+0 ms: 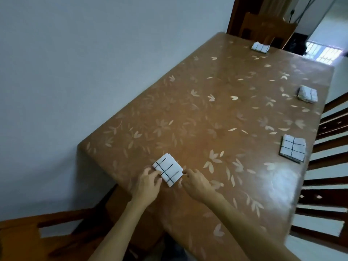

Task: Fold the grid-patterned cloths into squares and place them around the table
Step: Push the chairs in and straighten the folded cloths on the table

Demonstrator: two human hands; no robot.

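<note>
- Chair (47,234), lower left: wooden, drawn up near the table's near end; only part in view
- L hand (148,182): fingers bent onto the near-left edge of the near cloth (168,172), touching it; whether it pinches or just steadies, can't tell for sure
- Near cloth: folded to a small square, grid lines up, lying flat at the near-left corner of the table (188,113), close to the edge
- R hand (197,182): fingertips at the cloth's near-right corner, fingers loosely bent, nothing seen grasped
- Step in hand (judged): final squaring and setting down of this cloth at its place; fold looks complete
- Next move (judged): both hands let go w/o dragging the layers; a light press on top would keep the fold from springing open. If no cloths remain, task is near done
- Far cloth (260,47): folded, at the far end of the table, in front of a 2nd chair (267,27)
- Mid cloth (308,93): right edge, looks bulkier and less flat than the others
- Right cloth (292,148): right edge, nearer the camera, neat square w/ grid showing
- All four cloths lie well apart, approx. one per seat
- Containers: none in view; cloths rest straight on the leaf-patterned tabletop
- Slatted chair backs (323,185): along the right side, just beside the table
</note>
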